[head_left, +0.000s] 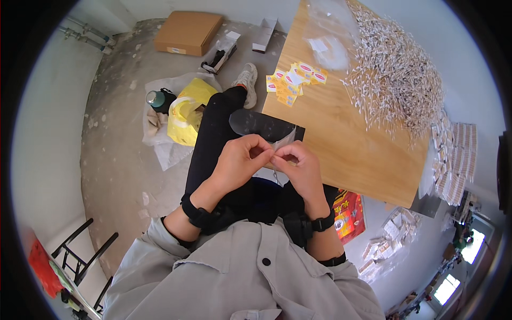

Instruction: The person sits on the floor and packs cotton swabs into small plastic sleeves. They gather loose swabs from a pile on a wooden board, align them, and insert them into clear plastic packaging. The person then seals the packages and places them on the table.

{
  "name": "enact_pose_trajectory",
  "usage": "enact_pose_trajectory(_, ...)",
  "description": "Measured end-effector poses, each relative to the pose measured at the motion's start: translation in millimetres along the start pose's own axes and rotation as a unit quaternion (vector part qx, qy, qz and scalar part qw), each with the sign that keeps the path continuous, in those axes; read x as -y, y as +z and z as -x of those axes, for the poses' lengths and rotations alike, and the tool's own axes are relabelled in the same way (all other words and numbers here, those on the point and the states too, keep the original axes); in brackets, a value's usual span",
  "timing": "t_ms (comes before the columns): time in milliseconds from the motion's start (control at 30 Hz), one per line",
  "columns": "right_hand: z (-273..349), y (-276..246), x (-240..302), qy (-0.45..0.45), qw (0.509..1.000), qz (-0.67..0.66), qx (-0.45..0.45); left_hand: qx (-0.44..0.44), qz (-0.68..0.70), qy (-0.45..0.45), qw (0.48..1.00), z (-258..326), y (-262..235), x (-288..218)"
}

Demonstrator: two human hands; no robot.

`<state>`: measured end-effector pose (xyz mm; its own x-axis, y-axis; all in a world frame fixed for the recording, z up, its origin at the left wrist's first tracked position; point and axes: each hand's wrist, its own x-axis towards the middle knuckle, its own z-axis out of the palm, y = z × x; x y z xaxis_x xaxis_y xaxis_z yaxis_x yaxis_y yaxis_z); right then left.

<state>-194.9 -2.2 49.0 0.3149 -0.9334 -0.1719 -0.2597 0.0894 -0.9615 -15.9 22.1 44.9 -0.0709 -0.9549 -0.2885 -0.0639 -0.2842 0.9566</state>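
Light wooden tabletop point(341, 133) at two o'clock, heaped with small white sticks point(394, 74) and yellow-and-red paper labels point(293, 80). At centre, left hand point(240, 160) and right hand point(301, 168) fingertip to fingertip, both pinching a small clear plastic bag point(281, 143) above the lap.

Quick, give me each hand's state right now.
Left hand: fingers pinched on a small clear bag.
Right hand: fingers pinched on the same bag.
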Motion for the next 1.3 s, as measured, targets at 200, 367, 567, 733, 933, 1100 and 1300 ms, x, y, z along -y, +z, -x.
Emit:
enact_pose_trajectory(200, -0.4, -0.9, -2.5, 0.121, 0.974, -0.189, 0.018, -0.005, -0.059, 0.001, 0.998, -0.1, -6.0, -6.8)
enact_pose_trajectory(367, -0.8, 3.2, -9.7, 0.067, 0.988, -0.106, -0.087, 0.013, -0.051, -0.031, 0.998, 1.6, -3.8, -14.6)
enact_pose_trajectory(567, 0.9, 10.5, 6.2, -0.134, 0.972, 0.152, -0.122, -0.021, -0.05, -0.033, 0.998, -2.1, -3.0, -3.0)
enact_pose_trajectory(733, 0.7, 12.5, -3.6, -0.125, 0.979, 0.127, -0.097, -0.008, -0.045, -0.026, 0.999, 0.3, 1.3, -7.7)
enact_pose_trajectory(933, 4.0, 4.1, -6.5, 0.005, 0.998, -0.038, -0.055, -0.031, -0.156, 0.097, 0.983, -1.4, 0.2, -10.2)
enact_pose_trajectory(1100, 5.5, -4.9, -32.2, 0.116, 0.962, -0.235, -0.079, -0.066, -0.053, 0.036, 0.996, -10.5, -5.6, 13.4)
enact_pose_trajectory(1300, 7.7, -5.8, -31.2, 0.105, 0.974, -0.194, -0.047, 0.044, 0.096, -0.079, 0.991, -8.2, -4.5, 9.8)
